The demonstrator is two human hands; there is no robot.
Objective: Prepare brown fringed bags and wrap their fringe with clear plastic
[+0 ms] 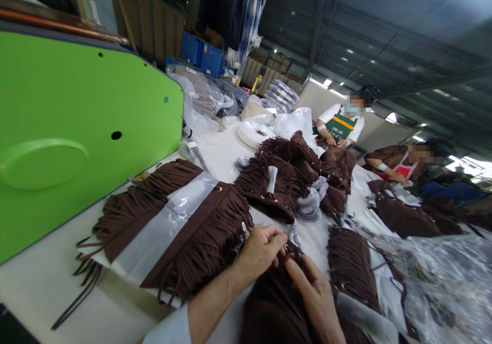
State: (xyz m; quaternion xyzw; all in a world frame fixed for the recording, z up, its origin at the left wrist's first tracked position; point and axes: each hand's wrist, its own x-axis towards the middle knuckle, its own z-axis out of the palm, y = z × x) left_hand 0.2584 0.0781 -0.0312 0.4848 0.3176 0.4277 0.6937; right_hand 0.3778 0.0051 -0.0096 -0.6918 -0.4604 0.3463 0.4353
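Observation:
A dark brown fringed bag (272, 308) with metal eyelets lies low in front of me, partly cut off by the bottom edge. My right hand (313, 292) is closed on its upper rim, thumb and fingers pinching the brown material. Just left of it, my left hand (257, 249) is closed in a pinch at the same rim. What sits between its fingertips is too small to make out. Beside my left forearm lies another brown fringed bag (200, 231), with a translucent plastic strip (169, 226) across it.
More brown fringed bags (269, 185) are heaped further back, near plastic-wrapped coils (308, 205). A fringed piece (349, 262) and clear plastic bags (449, 282) lie at right. A green panel (84, 128) borders the white table (115, 308). Two co-workers (340, 126) work across from me.

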